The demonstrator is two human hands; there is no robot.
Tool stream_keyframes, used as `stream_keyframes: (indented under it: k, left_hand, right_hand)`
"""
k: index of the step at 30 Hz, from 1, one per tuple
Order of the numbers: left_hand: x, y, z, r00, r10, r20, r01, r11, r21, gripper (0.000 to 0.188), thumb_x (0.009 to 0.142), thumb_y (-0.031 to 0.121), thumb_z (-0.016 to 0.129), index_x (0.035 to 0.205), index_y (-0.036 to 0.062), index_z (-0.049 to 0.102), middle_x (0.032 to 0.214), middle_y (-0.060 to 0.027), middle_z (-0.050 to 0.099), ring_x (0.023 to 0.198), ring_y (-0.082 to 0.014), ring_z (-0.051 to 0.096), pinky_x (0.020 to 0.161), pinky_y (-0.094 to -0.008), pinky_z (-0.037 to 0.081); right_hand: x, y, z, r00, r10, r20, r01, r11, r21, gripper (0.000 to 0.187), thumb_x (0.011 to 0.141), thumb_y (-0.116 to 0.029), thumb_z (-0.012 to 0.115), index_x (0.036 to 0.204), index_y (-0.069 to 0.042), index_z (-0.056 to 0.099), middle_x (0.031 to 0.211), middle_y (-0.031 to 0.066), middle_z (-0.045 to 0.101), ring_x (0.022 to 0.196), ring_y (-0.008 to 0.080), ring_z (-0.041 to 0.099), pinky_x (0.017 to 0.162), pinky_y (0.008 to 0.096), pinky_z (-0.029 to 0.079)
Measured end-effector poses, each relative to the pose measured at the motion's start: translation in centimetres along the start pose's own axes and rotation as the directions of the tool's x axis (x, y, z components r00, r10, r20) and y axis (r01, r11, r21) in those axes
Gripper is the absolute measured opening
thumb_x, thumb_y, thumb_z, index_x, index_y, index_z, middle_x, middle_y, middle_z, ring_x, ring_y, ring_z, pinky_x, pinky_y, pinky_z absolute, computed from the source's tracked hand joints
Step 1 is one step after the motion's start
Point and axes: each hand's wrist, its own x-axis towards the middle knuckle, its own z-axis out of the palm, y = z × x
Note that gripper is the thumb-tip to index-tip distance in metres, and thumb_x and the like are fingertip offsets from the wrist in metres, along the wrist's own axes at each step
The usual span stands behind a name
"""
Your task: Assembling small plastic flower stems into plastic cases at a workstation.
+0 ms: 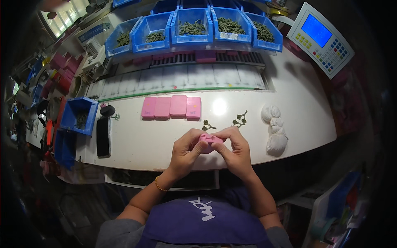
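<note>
Between my two hands, above the table's front edge, is a small pink rubber mould (211,139). The fingers and thumb of my left hand (185,151) grip its left side; my right hand (235,153) pinches its right side. Its top looks parted or bent between the thumbs, and whatever is inside cannot be made out. Just beyond my hands lie small dark green branched pieces: one (208,125) by my left fingers and a small group (240,119) by my right. Farther back, several pink blocks (170,106) of the same kind stand side by side in a row.
A twisted white cloth bundle (274,130) lies at right. Leftward are a black phone (104,137), a round black object (107,110) and blue bins (79,115). Blue trays (192,27) of green pieces line the back. A keypad panel (320,39) with blue screen leans at upper right.
</note>
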Motion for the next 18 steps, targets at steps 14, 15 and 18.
stream_keyframes:
  k: [14,15,18]
  left_hand:
    - [-0.3,0.4,-0.5,1.0,0.005,0.011,-0.005,0.999,0.051,0.02,0.094,0.011,0.069,0.109,0.0007,0.063,0.098,-0.006,0.062,0.09,-0.0101,0.062,0.077,-0.024,0.051]
    - [-0.4,0.2,-0.6,1.0,-0.003,0.01,0.002,0.998,0.069,0.018,0.092,0.01,0.07,0.108,0.0014,0.065,0.096,-0.0055,0.062,0.09,-0.0104,0.062,0.075,-0.0238,0.051]
    - [-0.5,0.4,-0.5,1.0,0.025,-0.002,-0.025,1.0,-0.009,0.016,0.09,0.007,0.072,0.105,0.0023,0.067,0.094,-0.0048,0.063,0.088,-0.0108,0.062,0.074,-0.0242,0.052]
  right_hand:
    - [-1.0,-0.2,0.3,0.995,0.081,-0.057,-0.077,0.994,0.076,0.023,0.086,-0.004,0.075,0.108,0.0,0.071,0.09,0.0057,0.06,0.076,0.0098,0.06,0.066,0.0229,0.05]
    - [-1.0,-0.3,0.2,0.994,0.103,-0.029,-0.1,0.991,0.092,0.022,0.086,-0.003,0.074,0.108,0.0,0.071,0.092,0.0059,0.06,0.077,0.01,0.061,0.067,0.0228,0.051]
    - [-1.0,-0.7,-0.2,0.987,0.156,0.033,-0.159,0.978,0.132,0.022,0.088,-0.004,0.073,0.109,0.0,0.07,0.094,0.0061,0.061,0.079,0.0102,0.062,0.068,0.0222,0.051]
